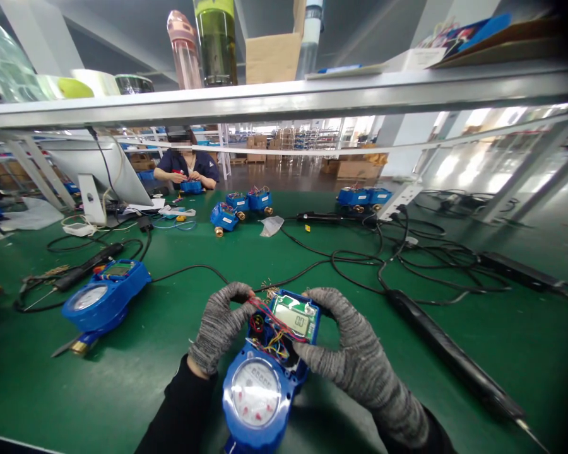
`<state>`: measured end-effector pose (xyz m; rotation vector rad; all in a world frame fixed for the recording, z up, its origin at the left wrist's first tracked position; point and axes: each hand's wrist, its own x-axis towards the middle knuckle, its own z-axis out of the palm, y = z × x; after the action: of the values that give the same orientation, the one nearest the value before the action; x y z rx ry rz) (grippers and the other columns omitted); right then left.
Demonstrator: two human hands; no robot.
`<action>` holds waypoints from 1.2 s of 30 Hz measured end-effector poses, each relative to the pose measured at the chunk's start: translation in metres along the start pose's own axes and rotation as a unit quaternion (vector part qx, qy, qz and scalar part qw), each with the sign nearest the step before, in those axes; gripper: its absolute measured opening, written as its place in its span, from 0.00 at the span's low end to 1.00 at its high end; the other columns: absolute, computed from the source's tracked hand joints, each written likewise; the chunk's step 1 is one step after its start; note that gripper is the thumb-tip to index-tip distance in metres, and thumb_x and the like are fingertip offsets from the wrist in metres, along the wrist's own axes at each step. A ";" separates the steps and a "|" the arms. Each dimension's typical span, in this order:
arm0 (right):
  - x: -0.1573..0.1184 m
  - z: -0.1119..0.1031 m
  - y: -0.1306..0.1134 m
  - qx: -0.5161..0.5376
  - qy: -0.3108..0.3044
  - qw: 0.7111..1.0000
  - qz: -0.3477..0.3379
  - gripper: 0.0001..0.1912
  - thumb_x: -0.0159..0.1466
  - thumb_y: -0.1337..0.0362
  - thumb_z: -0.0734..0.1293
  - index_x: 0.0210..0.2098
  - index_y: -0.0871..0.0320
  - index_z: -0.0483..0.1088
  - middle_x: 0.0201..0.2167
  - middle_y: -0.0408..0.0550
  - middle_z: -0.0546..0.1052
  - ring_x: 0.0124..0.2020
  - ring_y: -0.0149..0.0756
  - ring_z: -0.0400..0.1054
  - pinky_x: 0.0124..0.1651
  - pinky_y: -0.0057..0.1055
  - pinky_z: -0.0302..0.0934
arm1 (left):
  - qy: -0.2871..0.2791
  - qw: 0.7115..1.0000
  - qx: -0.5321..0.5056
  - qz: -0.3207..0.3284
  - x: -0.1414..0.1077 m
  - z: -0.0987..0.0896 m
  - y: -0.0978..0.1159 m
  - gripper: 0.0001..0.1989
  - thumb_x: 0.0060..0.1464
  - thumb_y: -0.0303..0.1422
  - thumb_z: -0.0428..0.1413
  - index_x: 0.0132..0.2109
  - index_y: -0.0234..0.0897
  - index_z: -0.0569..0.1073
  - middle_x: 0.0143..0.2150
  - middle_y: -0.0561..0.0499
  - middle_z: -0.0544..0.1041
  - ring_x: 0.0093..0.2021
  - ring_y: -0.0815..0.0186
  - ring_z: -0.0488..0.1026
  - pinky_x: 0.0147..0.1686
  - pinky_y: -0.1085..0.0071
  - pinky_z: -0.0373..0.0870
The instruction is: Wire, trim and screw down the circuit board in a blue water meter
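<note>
A blue water meter (257, 394) lies in front of me with its electronics box uncovered. Inside the box sit a green circuit board (293, 315) with a lit display and a tangle of coloured wires (275, 345). My left hand (221, 325), in a grey knit glove, pinches thin red wires (267, 309) at the box's upper left. Gloved alike, my right hand (355, 353) grips the box's right side, thumb near the board's lower edge and fingers at its far corner. The fingertips behind the box are hidden.
Another blue water meter (94, 299) stands at left beside a black electric screwdriver (89, 266). A second screwdriver (454, 353) and looping black cables (360, 258) lie at right. Several meters (224, 216) stand farther back. A shelf (284, 94) crosses overhead; a person (187, 164) sits opposite.
</note>
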<state>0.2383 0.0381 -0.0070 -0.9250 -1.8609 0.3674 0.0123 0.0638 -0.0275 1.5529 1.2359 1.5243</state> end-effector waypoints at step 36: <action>-0.007 0.029 0.017 0.465 -0.193 0.854 0.132 0.34 0.54 0.62 0.80 0.56 0.50 0.63 0.56 0.52 0.72 0.55 0.50 0.70 0.57 0.51 0.65 | -0.042 0.993 -0.084 -0.067 0.015 0.009 -0.001 0.15 0.42 0.31 0.68 0.27 0.36 0.68 0.25 0.58 0.69 0.28 0.71 0.66 0.30 0.75 0.64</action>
<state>0.2222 0.0481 -0.0352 -0.4194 -1.5698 1.5576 0.0191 0.0791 -0.0238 1.3837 1.1104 1.4235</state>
